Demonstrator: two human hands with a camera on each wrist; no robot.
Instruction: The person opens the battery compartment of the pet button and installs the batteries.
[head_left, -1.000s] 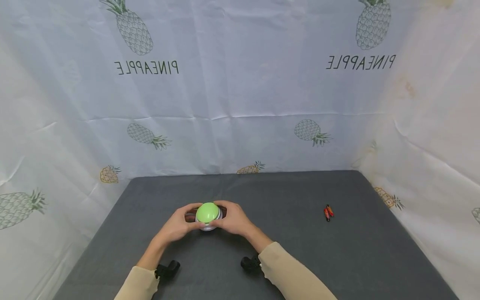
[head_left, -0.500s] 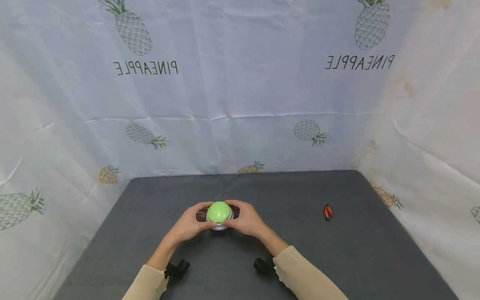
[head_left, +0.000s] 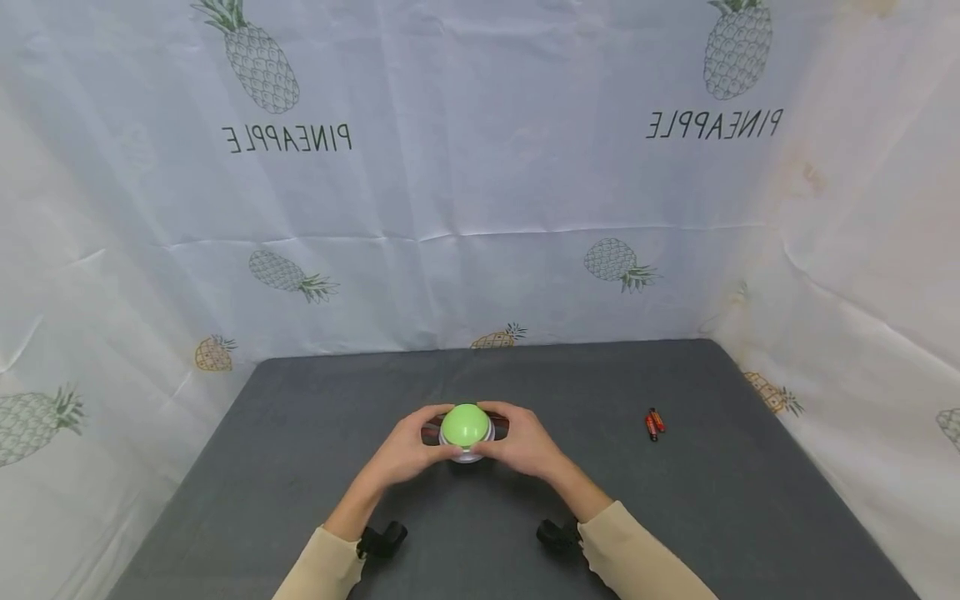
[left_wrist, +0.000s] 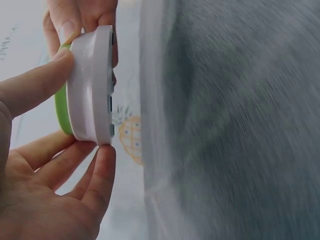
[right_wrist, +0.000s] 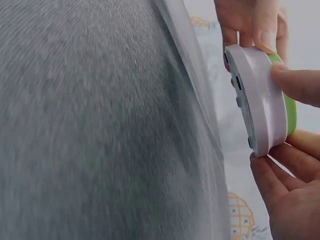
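Note:
A round white push button with a green dome (head_left: 464, 425) is held between both hands over the middle of the dark table. My left hand (head_left: 409, 448) grips its left side, thumb at the front edge and fingers curled behind. On the opposite side my right hand (head_left: 521, 443) grips it the same way. In the left wrist view the white base (left_wrist: 90, 85) shows edge-on, with a gap between its underside and the table. Small dark feet line that underside in the right wrist view, beside the white side wall (right_wrist: 262, 100).
Two small red-and-black batteries (head_left: 654, 423) lie side by side on the right of the dark grey table (head_left: 720, 500). A white pineapple-print curtain (head_left: 480, 183) hangs behind the table and along both sides. Black straps with camera mounts (head_left: 382, 540) sit at both wrists.
Both hands have carried the push button to the right across the table, keeping the same grip. The batteries have stayed in place.

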